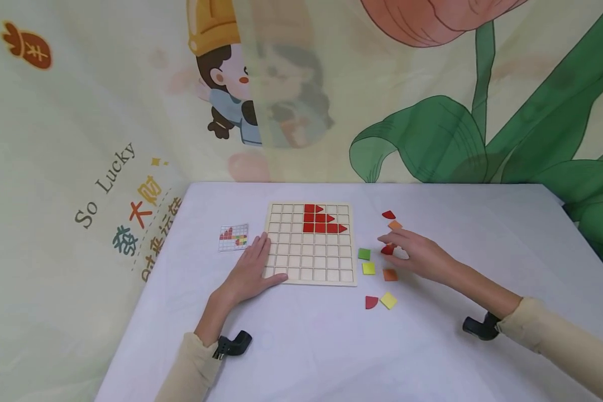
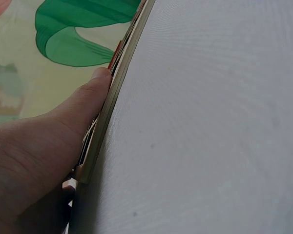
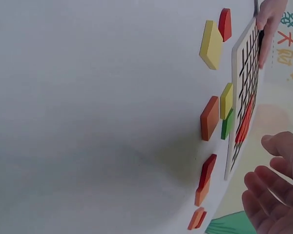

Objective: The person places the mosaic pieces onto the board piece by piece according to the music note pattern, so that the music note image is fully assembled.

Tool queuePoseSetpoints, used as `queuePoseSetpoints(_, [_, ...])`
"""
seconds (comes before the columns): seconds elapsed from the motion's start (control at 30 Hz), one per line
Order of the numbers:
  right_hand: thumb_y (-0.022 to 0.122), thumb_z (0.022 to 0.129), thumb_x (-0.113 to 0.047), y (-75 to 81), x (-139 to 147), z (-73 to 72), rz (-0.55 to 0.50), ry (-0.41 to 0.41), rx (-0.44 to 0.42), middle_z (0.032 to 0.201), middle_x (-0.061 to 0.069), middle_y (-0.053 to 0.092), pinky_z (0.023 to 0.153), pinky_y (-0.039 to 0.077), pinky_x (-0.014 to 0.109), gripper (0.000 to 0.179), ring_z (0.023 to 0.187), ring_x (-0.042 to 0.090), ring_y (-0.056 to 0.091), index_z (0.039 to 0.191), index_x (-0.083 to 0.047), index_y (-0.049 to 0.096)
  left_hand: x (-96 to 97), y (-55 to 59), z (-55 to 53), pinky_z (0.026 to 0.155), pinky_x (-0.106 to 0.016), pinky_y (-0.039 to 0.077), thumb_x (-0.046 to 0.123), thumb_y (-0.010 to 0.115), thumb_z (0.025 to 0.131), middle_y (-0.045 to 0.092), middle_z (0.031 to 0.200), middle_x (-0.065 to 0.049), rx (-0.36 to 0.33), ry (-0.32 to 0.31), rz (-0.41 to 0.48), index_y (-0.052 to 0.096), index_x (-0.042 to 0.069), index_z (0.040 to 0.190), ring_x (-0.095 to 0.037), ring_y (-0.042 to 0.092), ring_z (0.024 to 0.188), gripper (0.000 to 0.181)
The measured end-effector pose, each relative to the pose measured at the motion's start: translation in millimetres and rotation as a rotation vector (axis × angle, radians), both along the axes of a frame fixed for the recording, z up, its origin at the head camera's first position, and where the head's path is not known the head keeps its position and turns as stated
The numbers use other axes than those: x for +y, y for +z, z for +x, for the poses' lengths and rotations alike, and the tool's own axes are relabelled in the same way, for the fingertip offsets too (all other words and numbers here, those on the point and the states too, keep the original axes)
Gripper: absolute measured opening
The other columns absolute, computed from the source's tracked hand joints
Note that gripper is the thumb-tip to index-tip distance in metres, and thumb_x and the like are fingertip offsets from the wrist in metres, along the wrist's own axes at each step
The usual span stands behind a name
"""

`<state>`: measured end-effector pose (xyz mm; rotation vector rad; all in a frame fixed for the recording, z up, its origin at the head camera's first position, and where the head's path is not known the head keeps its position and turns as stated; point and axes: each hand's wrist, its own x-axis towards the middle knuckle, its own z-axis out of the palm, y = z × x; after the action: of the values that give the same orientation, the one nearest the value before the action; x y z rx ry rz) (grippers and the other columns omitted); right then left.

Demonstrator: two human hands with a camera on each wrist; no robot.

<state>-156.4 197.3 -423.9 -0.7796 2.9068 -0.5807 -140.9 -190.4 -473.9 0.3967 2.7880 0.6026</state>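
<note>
A wooden grid board lies on the table, with red squares and red triangles set in three rows near its top. My left hand rests on the board's lower left corner, fingers along the left side, thumb on the near edge. My right hand hovers right of the board, fingers loosely bent above a red piece. That red piece lies on the table in the right wrist view, apart from the fingertips. Nearby are a green square and a yellow square.
A small pattern card lies left of the board. Further loose pieces include an orange square, a red quarter circle, a tilted yellow square, another orange piece and a red piece at the far end.
</note>
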Motion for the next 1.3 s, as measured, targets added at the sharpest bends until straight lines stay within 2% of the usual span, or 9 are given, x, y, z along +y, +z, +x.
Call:
queuePoseSetpoints(0.1, [0.078, 0.08, -0.01, 0.3, 8.8, 5.8, -0.002, -0.033, 0.027, 0.109, 0.006, 0.067, 0.074, 0.059, 0.033, 0.045, 0.095, 0.021, 0.065, 0.123, -0.008, 0.063, -0.3, -1.2, 0.0, 0.125, -0.048, 0.01, 0.06, 0.059, 0.087, 0.001, 0.166, -0.009, 0.002, 0.001, 0.002, 0.006, 0.003, 0.155, -0.029, 0.0, 0.154, 0.103])
queuePoseSetpoints(0.23, [0.079, 0.078, -0.009, -2.2, 18.1, 11.5, 0.011, -0.058, 0.01, 0.11, 0.008, 0.067, 0.073, 0.06, 0.033, 0.051, 0.095, 0.023, 0.066, 0.126, -0.008, 0.061, -0.5, -0.5, 0.4, 0.125, -0.048, 0.009, 0.061, 0.059, 0.087, 0.001, 0.166, -0.009, -0.001, 0.003, 0.006, 0.006, 0.004, 0.155, -0.029, 0.0, 0.154, 0.104])
queuePoseSetpoints(0.57, [0.08, 0.078, -0.012, -10.9, 31.5, 12.2, 0.057, -0.046, -0.003, 0.109, 0.008, 0.066, 0.075, 0.06, 0.034, 0.048, 0.096, 0.023, 0.065, 0.123, -0.008, 0.063, -1.0, 1.3, 0.9, 0.125, -0.048, 0.01, 0.06, 0.059, 0.087, 0.001, 0.166, -0.01, 0.006, -0.003, 0.004, 0.007, 0.003, 0.155, -0.029, 0.0, 0.154, 0.103])
queuePoseSetpoints(0.73, [0.079, 0.079, -0.01, -17.3, 32.5, 3.7, 0.084, -0.007, 0.064, 0.108, 0.008, 0.066, 0.079, 0.06, 0.038, 0.041, 0.1, 0.024, 0.063, 0.118, -0.009, 0.067, -1.0, 1.8, 1.1, 0.125, -0.048, 0.009, 0.06, 0.059, 0.087, 0.001, 0.166, -0.01, 0.001, -0.003, 0.015, 0.006, 0.003, 0.155, -0.029, 0.0, 0.154, 0.104])
queuePoseSetpoints(0.9, [0.077, 0.08, -0.007, -23.7, 28.2, -11.0, 0.109, 0.027, 0.137, 0.105, 0.008, 0.065, 0.074, 0.059, 0.035, 0.036, 0.095, 0.022, 0.061, 0.116, -0.009, 0.07, -0.5, 2.6, 1.4, 0.125, -0.048, 0.009, 0.06, 0.059, 0.087, 0.001, 0.166, -0.01, 0.004, -0.001, 0.02, 0.007, 0.003, 0.155, -0.029, 0.0, 0.154, 0.103])
queuePoseSetpoints(1.1, [0.078, 0.079, -0.005, -28.7, 20.7, -26.7, 0.126, 0.044, 0.122, 0.109, 0.01, 0.066, 0.078, 0.06, 0.036, 0.035, 0.099, 0.025, 0.061, 0.114, -0.008, 0.072, -0.1, 3.3, 2.4, 0.125, -0.048, 0.009, 0.06, 0.059, 0.087, 0.001, 0.166, -0.01, 0.001, 0.003, 0.02, 0.007, 0.003, 0.155, -0.029, 0.0, 0.154, 0.103])
queuePoseSetpoints(1.3, [0.08, 0.078, -0.008, -30.4, 19.4, -34.5, 0.124, 0.053, 0.11, 0.103, 0.008, 0.069, 0.08, 0.06, 0.035, 0.031, 0.095, 0.022, 0.063, 0.108, -0.009, 0.074, -0.2, 3.7, 2.2, 0.125, -0.048, 0.009, 0.06, 0.059, 0.087, 0.001, 0.166, -0.01, 0.002, 0.0, 0.01, 0.007, 0.003, 0.155, -0.029, 0.0, 0.154, 0.103])
